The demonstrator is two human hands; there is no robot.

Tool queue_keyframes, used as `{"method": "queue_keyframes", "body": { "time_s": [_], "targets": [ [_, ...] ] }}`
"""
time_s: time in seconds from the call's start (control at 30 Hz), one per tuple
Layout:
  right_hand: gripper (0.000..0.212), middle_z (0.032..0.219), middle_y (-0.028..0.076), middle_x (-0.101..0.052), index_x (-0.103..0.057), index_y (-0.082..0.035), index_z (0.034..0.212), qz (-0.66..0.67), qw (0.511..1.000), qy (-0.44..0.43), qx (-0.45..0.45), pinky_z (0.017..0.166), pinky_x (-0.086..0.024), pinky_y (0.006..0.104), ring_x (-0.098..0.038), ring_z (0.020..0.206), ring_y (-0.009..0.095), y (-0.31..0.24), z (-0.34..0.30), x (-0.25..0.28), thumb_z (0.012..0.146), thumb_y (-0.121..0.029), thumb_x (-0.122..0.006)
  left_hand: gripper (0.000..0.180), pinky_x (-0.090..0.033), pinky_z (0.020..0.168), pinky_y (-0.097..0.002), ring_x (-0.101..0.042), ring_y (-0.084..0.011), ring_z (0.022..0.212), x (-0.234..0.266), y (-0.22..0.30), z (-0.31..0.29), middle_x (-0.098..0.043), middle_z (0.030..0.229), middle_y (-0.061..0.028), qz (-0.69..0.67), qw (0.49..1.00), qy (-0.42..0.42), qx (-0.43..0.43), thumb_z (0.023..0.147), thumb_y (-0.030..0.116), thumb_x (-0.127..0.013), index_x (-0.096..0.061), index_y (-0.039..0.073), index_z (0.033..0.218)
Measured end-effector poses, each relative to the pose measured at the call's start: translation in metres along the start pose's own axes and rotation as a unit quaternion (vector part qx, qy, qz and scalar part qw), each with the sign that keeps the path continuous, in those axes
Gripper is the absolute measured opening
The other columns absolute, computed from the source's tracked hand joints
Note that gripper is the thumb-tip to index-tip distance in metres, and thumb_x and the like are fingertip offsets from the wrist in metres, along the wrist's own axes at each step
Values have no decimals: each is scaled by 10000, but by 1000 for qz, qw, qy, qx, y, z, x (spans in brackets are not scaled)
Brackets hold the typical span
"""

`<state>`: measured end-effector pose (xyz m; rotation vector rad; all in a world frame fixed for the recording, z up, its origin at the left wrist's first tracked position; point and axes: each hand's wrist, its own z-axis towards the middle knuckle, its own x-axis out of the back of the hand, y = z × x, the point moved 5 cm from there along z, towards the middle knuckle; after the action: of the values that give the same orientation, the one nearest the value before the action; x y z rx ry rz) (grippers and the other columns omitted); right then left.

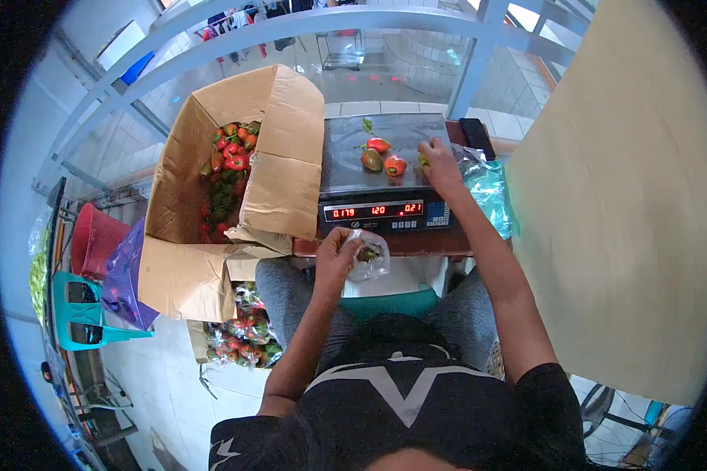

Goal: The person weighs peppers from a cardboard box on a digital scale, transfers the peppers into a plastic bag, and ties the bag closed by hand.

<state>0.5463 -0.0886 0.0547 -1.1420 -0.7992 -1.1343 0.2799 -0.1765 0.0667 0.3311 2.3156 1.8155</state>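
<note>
My left hand [335,255] pinches the rim of a small clear plastic bag [379,268] in front of the scale. A dark greenish pepper [367,254] shows inside the bag. At the right side of the scale's metal plate [342,161], the fingers of my right hand [440,165] close around a green pepper [423,159], mostly hidden by the hand. Left of it on the plate lie a red pepper [395,166], a brownish-green pepper [371,160] and an orange-red pepper [379,145]. A small green leaf [367,125] lies behind them. Red digits glow on the scale's display [373,211].
An open cardboard box [287,180] with many red and green peppers [234,149] stands left of the scale. Bagged peppers [247,334] sit below it. Clear plastic bags [487,192] and a black phone [477,138] lie at the right. A large pale board [620,212] stands farther right.
</note>
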Motion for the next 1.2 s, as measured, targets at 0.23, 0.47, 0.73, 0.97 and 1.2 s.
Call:
{"method": "queue_keyframes", "body": {
  "time_s": [0.23, 0.47, 0.73, 0.97, 1.2],
  "targets": [
    [333, 923, 112, -576, -586, -62, 1017, 444, 880, 104, -135, 791, -443, 333, -560, 857, 227, 10, -65, 30, 710, -152, -682, 93, -359, 525, -187, -465, -37, 623, 3, -12, 15, -556, 736, 16, -4, 998, 10, -60, 841, 126, -555, -550, 37, 865],
    [376, 986, 88, -567, -581, -52, 1057, 495, 864, -68, -62, 800, -458, 306, -567, 900, 206, -99, -147, 29, 712, -163, -682, 114, -419, 671, -245, -518, -96, 733, -7, -18, 14, -572, 784, -26, 23, 997, 10, -72, 817, 110, -573, -535, 19, 874],
    [327, 1021, 164, -538, -541, -35, 1033, 339, 939, -1, -58, 767, -478, 393, -552, 951, 349, -137, -156, -16, 713, -22, -607, 142, -433, 669, -287, -530, -133, 735, -38, 5, -13, -568, 777, -77, 148, 981, -11, -123, 797, 78, -572, -516, 2, 904],
    [255, 950, 158, -563, -546, -16, 983, 344, 935, -66, 51, 767, -431, 414, -534, 902, 334, -144, -130, 15, 730, -34, -577, 108, -423, 668, -258, -527, -115, 715, -3, -16, 2, -571, 769, -57, 89, 992, 27, -86, 801, 68, -555, -531, 13, 891],
    [311, 958, 159, -512, -547, -61, 994, 175, 970, 166, -23, 764, -418, 407, -508, 906, 331, -77, -45, 32, 698, -77, -641, 81, -420, 658, -253, -519, -103, 701, -6, -13, -4, -559, 743, -43, 51, 995, 24, -79, 810, 75, -548, -530, 13, 859]
  ]
}}
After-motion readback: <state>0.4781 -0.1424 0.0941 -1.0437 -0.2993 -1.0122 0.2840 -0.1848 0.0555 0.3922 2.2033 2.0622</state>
